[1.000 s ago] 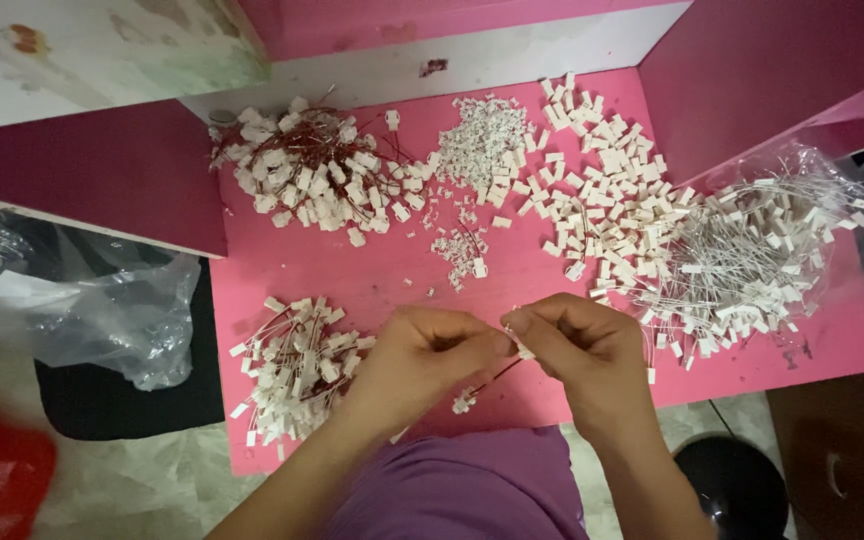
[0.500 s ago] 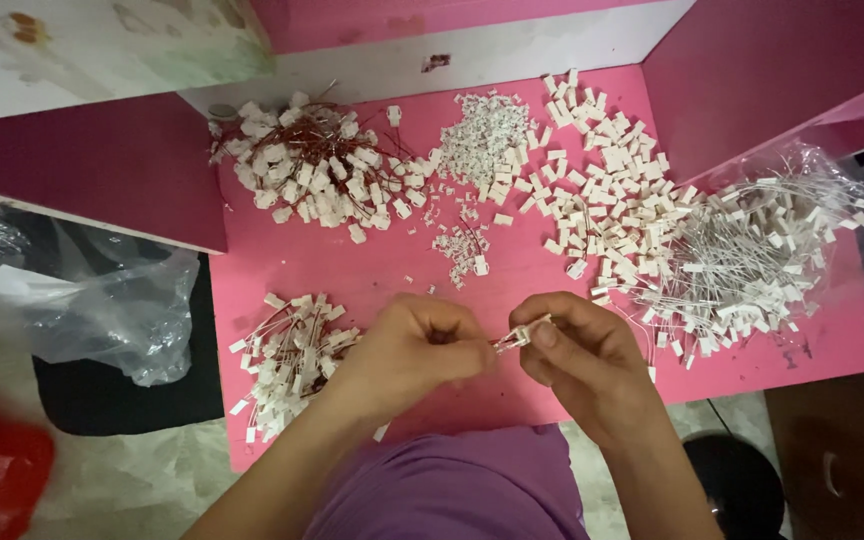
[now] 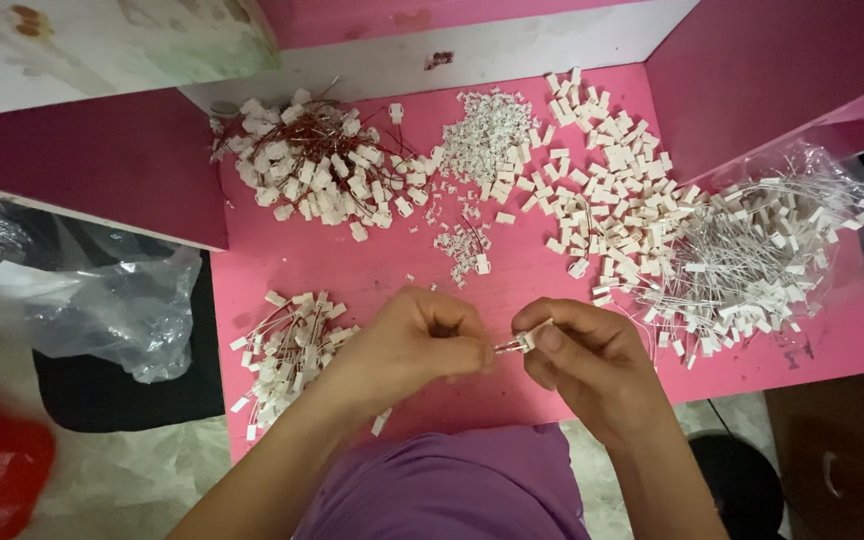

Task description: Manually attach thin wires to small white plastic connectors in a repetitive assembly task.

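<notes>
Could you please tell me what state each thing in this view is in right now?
left hand: closed, fingertips pinching the small white connector.
right hand: closed, gripping the connector's other end.
small white connector: held between both hands above the table.
pink table: covered with sorted heaps.
red-wired connector heap: piled, tangled.
near-left connector pile: loosely heaped.
clear plastic bag: crumpled beside the table.

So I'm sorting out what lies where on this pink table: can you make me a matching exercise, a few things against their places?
Things:
1. pile with reddish wires
2. pile with pale wires on clear plastic
3. small white connector
4. clear plastic bag

Places:
A. far right of the table
B. off the table, to the left
C. far left corner
D. between left hand and right hand

Pairs: 1-C, 2-A, 3-D, 4-B
</notes>
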